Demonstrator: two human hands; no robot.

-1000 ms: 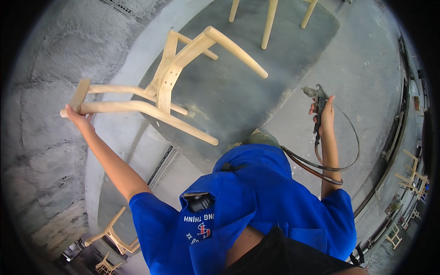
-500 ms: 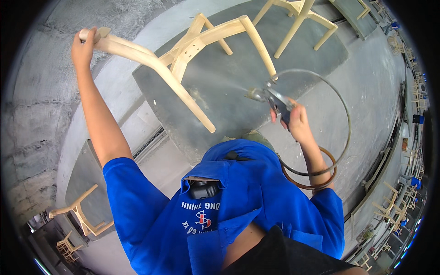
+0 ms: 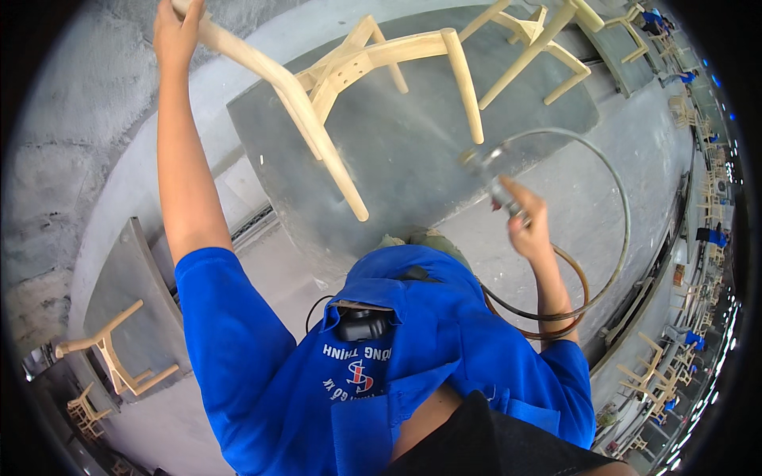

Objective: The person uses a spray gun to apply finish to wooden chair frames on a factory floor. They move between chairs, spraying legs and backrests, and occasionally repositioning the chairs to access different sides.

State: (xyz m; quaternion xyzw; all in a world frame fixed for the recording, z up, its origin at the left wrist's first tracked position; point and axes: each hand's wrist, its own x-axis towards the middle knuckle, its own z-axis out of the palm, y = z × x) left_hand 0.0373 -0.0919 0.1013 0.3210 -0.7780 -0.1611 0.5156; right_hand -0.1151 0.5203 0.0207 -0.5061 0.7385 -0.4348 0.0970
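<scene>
At the upper left, my left hand (image 3: 176, 38) is closed round the far end of a pale wooden chair frame (image 3: 270, 70). The frame's legs and crosspieces reach over a dark grey board (image 3: 373, 170). My right hand (image 3: 530, 224), right of the board, grips a metal spray gun (image 3: 502, 190), its outline smeared by motion. The gun points up and left at the frame, with a faint mist in front of its nozzle. From the gun loops a thin hose (image 3: 625, 206), which passes round by my right forearm.
A second wooden frame (image 3: 520, 75) stands on the board's far right. Another frame (image 3: 107, 341) lies on a grey board at the lower left. Along the right side are more boards, several wooden frames (image 3: 651, 373) and people in blue.
My left hand appears farther up and slightly right in the view, its end of the frame raised with it. My right hand and the spray gun have shifted right and slightly down.
</scene>
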